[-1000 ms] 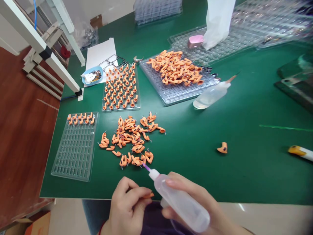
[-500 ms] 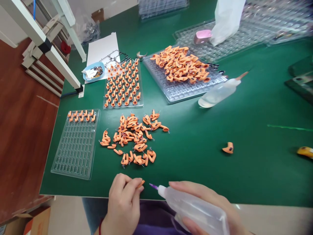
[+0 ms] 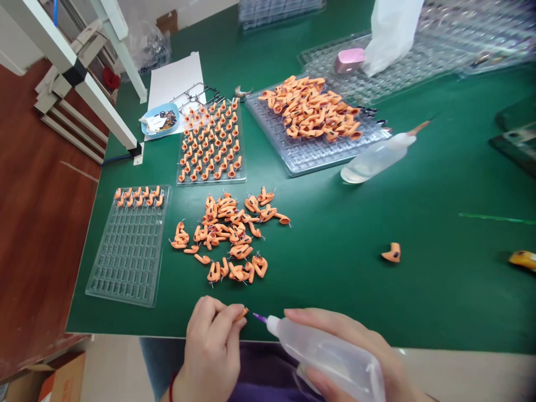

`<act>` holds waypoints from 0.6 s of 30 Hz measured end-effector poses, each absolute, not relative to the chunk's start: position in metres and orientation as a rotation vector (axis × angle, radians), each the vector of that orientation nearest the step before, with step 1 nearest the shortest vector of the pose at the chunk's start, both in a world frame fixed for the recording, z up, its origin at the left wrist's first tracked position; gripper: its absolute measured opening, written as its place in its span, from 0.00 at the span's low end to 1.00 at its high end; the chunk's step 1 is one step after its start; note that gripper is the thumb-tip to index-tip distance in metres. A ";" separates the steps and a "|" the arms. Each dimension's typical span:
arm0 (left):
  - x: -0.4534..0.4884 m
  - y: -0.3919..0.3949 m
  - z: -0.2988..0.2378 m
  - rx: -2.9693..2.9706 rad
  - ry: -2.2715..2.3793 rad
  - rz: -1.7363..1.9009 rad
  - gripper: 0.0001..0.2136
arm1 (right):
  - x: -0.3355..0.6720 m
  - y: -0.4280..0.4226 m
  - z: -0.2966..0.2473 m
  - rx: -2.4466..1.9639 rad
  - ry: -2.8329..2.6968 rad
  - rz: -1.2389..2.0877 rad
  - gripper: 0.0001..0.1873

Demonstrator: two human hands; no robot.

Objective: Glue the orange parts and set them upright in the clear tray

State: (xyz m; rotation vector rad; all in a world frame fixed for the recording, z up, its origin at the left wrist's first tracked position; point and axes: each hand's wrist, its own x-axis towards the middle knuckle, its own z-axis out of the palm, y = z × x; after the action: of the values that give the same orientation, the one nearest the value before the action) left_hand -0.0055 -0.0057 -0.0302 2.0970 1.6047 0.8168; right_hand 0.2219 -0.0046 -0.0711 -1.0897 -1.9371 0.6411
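At the table's front edge my left hand (image 3: 215, 338) pinches a small orange earbud shell (image 3: 243, 314), mostly hidden by the fingers. My right hand (image 3: 352, 346) is wrapped round a translucent squeeze bottle (image 3: 322, 349), lying tilted with its purple needle tip (image 3: 259, 317) pointing left. That tip is close to the pinched shell, with a small gap between them. Just beyond my hands lies a loose pile of orange earbud shells (image 3: 228, 229) with dark spots and thin wires. One single shell (image 3: 392, 253) rests apart, to the right.
At left is a clear tray (image 3: 125, 257) with shells in its top rows; behind it stands a filled tray (image 3: 209, 148). Stacked trays (image 3: 288, 159) carry a shell heap. Another bottle (image 3: 372, 162) lies right of them. A blue dish (image 3: 165, 128) and yellow tool (image 3: 523, 259) also lie here.
My right hand has brought the bottle slightly left, so its tip is nearer the shell. My left hand stays where it was.
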 end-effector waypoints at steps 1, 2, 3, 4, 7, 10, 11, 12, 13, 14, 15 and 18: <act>-0.006 -0.006 -0.030 2.096 1.603 0.818 0.09 | 0.222 -0.005 -0.071 -1.093 -1.936 0.645 0.20; -0.006 -0.006 -0.030 2.096 1.602 0.819 0.09 | 0.221 -0.005 -0.072 -1.099 -1.937 0.651 0.20; -0.006 -0.006 -0.030 2.095 1.602 0.822 0.09 | 0.222 -0.005 -0.072 -1.104 -1.937 0.653 0.20; -0.006 -0.006 -0.030 2.095 1.601 0.824 0.09 | 0.222 -0.006 -0.073 -1.108 -1.937 0.655 0.20; -0.006 -0.005 -0.031 2.090 1.603 0.829 0.09 | 0.225 -0.006 -0.074 -1.099 -1.927 0.671 0.20; -0.007 -0.004 -0.031 2.063 1.596 0.843 0.09 | 0.228 -0.004 -0.073 -1.078 -1.864 0.710 0.22; -0.006 -0.004 -0.030 2.046 1.588 0.850 0.09 | 0.227 -0.003 -0.071 -1.066 -1.822 0.735 0.23; -0.006 -0.004 -0.028 2.025 1.575 0.855 0.08 | 0.226 -0.001 -0.068 -1.049 -1.781 0.786 0.24; -0.005 -0.003 -0.026 2.002 1.556 0.860 0.08 | 0.223 0.002 -0.064 -1.028 -1.744 0.848 0.24; -0.004 -0.003 -0.024 1.979 1.531 0.868 0.07 | 0.220 0.005 -0.061 -1.004 -1.716 0.909 0.24; -0.003 -0.003 -0.022 1.959 1.505 0.880 0.07 | 0.217 0.008 -0.056 -0.978 -1.696 0.958 0.23; 0.002 -0.002 -0.015 1.931 1.429 0.932 0.04 | 0.208 0.015 -0.047 -0.915 -1.675 1.012 0.26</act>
State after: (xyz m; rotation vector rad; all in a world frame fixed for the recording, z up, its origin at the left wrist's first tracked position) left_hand 0.0021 -0.0018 -0.0150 1.9311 1.4290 0.9320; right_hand 0.2082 0.0148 -0.0473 -0.9154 -1.6748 1.0122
